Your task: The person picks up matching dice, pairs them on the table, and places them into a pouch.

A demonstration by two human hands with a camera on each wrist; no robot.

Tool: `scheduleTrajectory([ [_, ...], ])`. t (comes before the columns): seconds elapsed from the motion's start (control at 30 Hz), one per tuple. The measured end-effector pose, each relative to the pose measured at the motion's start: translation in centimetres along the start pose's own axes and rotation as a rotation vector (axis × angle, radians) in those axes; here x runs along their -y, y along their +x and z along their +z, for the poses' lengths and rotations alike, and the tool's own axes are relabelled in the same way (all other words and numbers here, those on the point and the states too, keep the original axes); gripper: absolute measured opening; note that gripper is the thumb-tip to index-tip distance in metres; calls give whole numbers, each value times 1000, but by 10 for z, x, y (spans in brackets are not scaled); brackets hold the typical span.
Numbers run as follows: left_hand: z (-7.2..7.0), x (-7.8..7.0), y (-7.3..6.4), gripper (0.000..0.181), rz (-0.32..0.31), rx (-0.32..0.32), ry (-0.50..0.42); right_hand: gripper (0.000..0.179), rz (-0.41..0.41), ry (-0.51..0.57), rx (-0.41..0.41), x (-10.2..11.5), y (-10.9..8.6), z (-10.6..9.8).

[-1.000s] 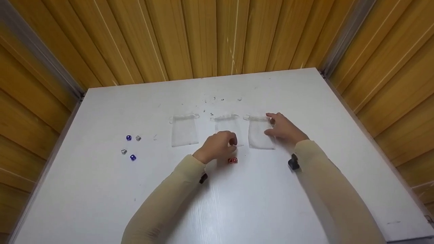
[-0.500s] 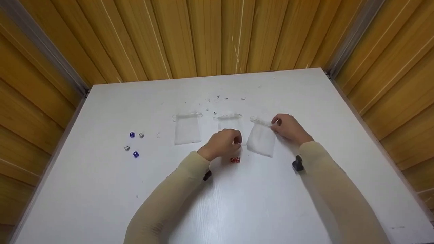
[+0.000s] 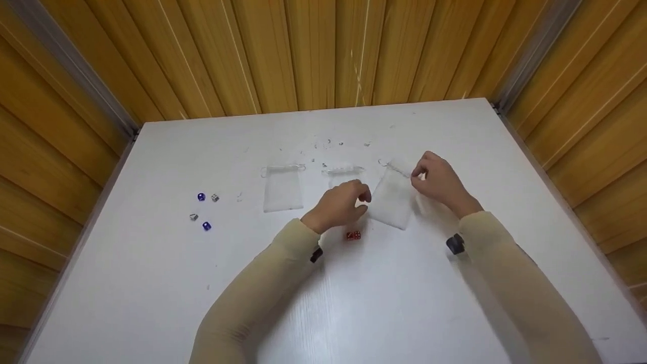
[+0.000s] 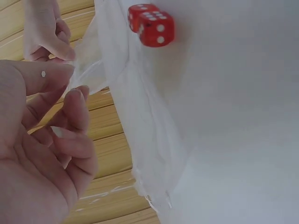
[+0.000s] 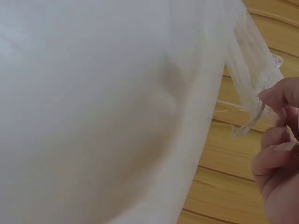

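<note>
My right hand [image 3: 441, 183] pinches the gathered top edge of a sheer white drawstring pouch [image 3: 393, 199], which slants up from the table. The right wrist view has the pouch's drawstring end [image 5: 254, 109] between thumb and finger. My left hand [image 3: 339, 205] hovers left of that pouch, fingers loosely bent and nothing visible between them. Just below it sit two red dice [image 3: 353, 235], side by side on the table. Partly hidden behind the left hand, a second sheer pouch [image 3: 343, 174] lies flat. A third pouch [image 3: 283, 189] lies flat farther left.
Two blue dice [image 3: 206, 226] and two clear dice [image 3: 194, 217] are scattered on the left of the white table [image 3: 151, 283]. Small dark marks spot the tabletop behind the pouches. Yellow wood-patterned walls [image 3: 308, 55] rise behind the table and at both sides.
My right hand has taken hold of the right pouch's top and raised it, tilting the pouch. My left hand has shifted slightly toward that pouch. The dice stay put; the view has shifted a little.
</note>
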State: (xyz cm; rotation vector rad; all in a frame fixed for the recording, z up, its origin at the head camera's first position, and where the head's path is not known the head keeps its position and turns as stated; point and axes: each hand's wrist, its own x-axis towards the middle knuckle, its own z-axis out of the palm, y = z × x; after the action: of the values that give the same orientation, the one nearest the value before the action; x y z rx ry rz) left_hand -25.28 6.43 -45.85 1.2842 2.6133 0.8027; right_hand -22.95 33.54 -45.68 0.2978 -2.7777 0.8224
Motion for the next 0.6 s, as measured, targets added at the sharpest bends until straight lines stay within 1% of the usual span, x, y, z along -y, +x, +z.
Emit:
scheduleTrajectory([
  [0.07, -4, -5, 2, 18, 22, -56, 25, 4, -77, -25, -48, 12, -1, -2],
  [0.17, -10, -15, 5, 25, 68, -159, 55, 11, -184, -37, -99, 29, -3, -4],
  [0.27, -14, -25, 9, 31, 153, -257, 60, 19, -284, -44, -129, 44, -7, -7],
  [0.33, -15, -31, 11, 34, 220, -296, 66, 23, -350, -45, -135, 51, -9, -9],
  [0.4, -14, -35, 13, 36, 273, -314, 74, 26, -406, -43, -141, 56, -11, -11],
  [0.43, -14, -37, 14, 36, 289, -314, 82, 27, -429, -35, -143, 58, -11, -12],
  [0.5, -12, -38, 15, 34, 301, -304, 102, 30, -470, -4, -141, 60, -12, -13],
  [0.6, -10, -37, 14, 29, 297, -278, 132, 31, -512, 50, -129, 60, -13, -13],
])
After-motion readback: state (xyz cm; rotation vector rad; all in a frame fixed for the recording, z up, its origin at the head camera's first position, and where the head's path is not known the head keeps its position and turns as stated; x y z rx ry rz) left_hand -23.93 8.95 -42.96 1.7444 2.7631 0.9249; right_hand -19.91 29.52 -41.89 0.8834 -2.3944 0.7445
